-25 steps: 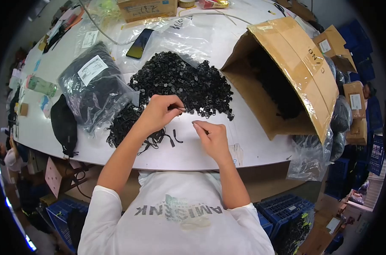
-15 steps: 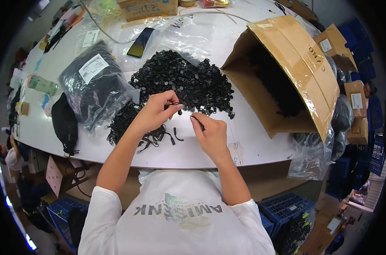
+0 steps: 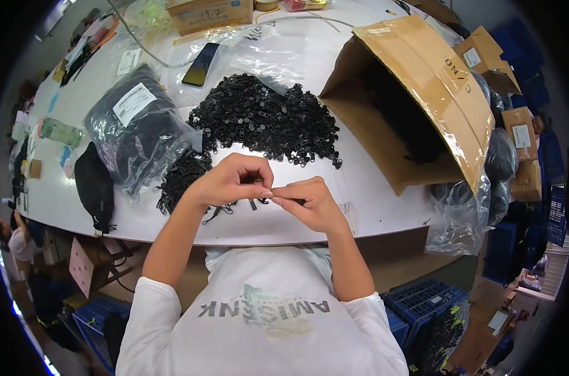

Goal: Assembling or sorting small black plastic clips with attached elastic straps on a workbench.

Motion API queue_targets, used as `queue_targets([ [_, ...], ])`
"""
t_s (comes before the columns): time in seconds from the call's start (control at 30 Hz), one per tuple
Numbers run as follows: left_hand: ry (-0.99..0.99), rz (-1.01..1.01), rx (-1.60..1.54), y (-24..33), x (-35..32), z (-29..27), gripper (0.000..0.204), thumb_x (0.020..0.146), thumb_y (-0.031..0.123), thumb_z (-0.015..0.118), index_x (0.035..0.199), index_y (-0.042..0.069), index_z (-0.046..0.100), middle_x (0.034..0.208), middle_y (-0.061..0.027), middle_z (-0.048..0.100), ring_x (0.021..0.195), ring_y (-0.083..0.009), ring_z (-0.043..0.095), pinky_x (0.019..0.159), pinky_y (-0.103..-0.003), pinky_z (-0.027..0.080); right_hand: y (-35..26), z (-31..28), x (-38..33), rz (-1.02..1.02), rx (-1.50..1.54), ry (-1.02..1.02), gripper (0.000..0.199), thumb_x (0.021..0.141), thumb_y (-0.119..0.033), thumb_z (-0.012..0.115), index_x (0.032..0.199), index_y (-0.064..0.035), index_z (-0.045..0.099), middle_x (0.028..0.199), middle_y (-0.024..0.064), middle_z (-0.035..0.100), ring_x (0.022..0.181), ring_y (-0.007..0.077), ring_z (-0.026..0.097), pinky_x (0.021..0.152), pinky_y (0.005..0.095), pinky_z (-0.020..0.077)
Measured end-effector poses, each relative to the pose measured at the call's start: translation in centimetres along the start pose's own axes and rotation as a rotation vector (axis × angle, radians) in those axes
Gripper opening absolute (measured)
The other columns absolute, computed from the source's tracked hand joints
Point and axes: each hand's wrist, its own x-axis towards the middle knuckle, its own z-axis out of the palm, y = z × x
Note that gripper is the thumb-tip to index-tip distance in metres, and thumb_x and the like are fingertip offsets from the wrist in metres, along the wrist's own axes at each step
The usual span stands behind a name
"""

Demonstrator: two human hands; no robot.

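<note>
My left hand (image 3: 234,182) and my right hand (image 3: 309,203) meet at the fingertips above the table's near part, both pinched closed. A thin black cord, seen in my left fingers a moment ago, is now mostly hidden between them. Part of a small dark piece (image 3: 298,202) shows under my right fingers; its kind is unclear. Behind my hands spreads a heap of small black pieces (image 3: 265,119) that look like zipper sliders. Left of it, partly covered by my left forearm, lies a tangled pile of black cord pulls (image 3: 183,178).
A large cardboard box (image 3: 428,81) lies on its side at right, dark contents inside. At left are a clear bag of black goods (image 3: 134,125), a black pouch (image 3: 95,188) and a green-tinted bottle (image 3: 60,132). A phone (image 3: 201,64) lies behind the heap.
My hands were apart and have come together at the fingertips. My left hand has moved down toward me, off the heap's near edge, and the right slightly down. The view has shifted a little.
</note>
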Motion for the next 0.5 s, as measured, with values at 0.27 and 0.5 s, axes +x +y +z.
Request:
queue_targets([
  [0.27,-0.164,0.084,-0.117,-0.2,-0.8,2.7,0.004,0.081,0.003,0.069,0.083,0.001,0.066,0.077,-0.002,0.063,0.065,-0.0056,0.054,0.057,-0.019,0.041,-1.6,-0.8,-2.3,0.012,0.03,-0.131,0.004,0.078,-0.002,0.063,0.076,0.0011,0.065,0.058,0.0103,0.057,0.047,0.0184,0.051,0.047,0.0278,0.0386],
  [0.5,-0.158,0.317,0.101,0.6,-4.1,5.5,0.009,0.075,0.01,0.076,0.08,0.006,0.07,0.063,-0.0001,0.047,0.055,-0.0096,0.041,0.049,-0.025,0.031,-2.1,0.6,-4.2,0.001,0.4,-0.419,0.008,0.079,-0.004,0.066,0.076,0.0028,0.068,0.057,0.0101,0.06,0.046,0.018,0.057,0.045,0.0274,0.0407],
])
